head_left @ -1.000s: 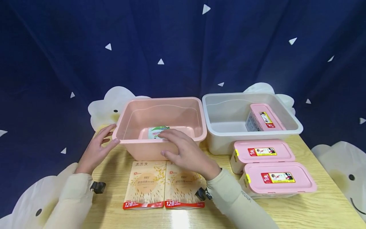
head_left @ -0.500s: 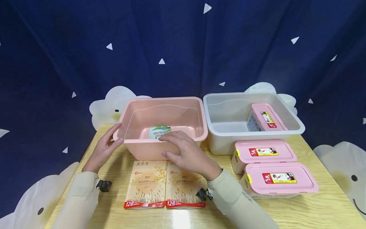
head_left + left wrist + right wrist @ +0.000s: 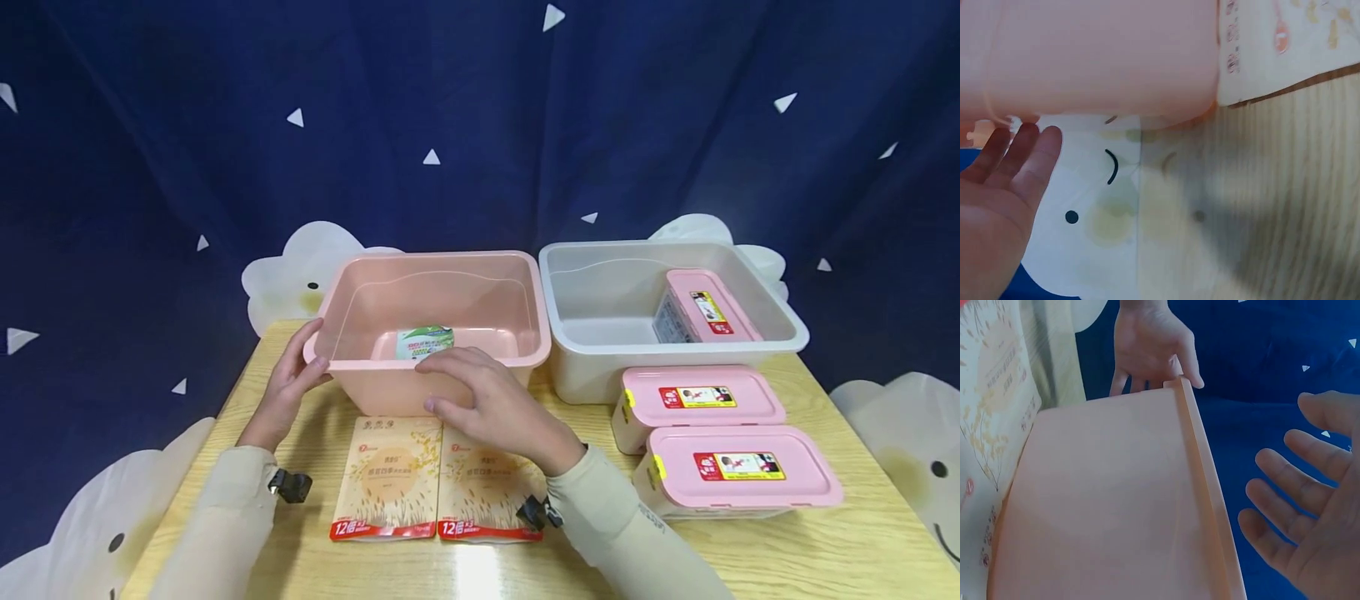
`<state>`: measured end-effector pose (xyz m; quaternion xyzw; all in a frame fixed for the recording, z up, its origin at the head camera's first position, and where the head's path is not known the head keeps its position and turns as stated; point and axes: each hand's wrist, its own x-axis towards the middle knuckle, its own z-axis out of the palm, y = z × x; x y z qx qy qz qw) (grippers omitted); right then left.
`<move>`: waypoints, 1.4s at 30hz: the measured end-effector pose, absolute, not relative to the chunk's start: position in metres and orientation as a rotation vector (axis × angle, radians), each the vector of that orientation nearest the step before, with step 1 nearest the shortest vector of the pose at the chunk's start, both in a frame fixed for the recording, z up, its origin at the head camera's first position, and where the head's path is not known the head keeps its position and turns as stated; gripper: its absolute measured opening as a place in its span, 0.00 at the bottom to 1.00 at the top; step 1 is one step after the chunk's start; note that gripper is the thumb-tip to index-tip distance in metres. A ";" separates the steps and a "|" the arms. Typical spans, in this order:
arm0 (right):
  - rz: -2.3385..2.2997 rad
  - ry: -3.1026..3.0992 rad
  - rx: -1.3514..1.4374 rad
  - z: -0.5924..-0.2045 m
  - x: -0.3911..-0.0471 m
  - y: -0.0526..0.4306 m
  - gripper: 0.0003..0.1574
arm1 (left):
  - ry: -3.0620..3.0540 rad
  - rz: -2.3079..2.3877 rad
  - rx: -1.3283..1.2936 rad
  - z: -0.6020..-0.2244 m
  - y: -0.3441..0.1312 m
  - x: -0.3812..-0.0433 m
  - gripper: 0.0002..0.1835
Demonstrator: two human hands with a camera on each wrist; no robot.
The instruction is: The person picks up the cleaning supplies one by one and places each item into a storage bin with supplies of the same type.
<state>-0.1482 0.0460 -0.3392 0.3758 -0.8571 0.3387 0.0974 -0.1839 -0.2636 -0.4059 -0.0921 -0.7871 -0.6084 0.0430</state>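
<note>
A pink plastic bin stands on the wooden table, holding a small green-and-white packet on its floor. My left hand is at the bin's left end, its thumb by the front corner of the rim and its fingers along the outer side. In the left wrist view, the fingers look fairly straight, their tips at the bin's edge. Over the front rim hovers my right hand, fingers spread and relaxed with nothing held; the right wrist view shows its fingers apart from the rim.
Two beige pouches lie side by side before the pink bin. To its right stands a white bin containing a pink-lidded box. Two more pink-lidded boxes sit in front of it. A dark blue curtain hangs behind.
My left hand has moved slightly right and in to the pink bin's left corner. The right hand has hardly moved. The whole view has shifted a little.
</note>
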 end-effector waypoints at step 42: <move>1.081 -2.585 1.167 -0.365 -0.130 0.071 0.21 | -2.359 -1.874 -0.194 -0.410 -0.253 -0.185 0.28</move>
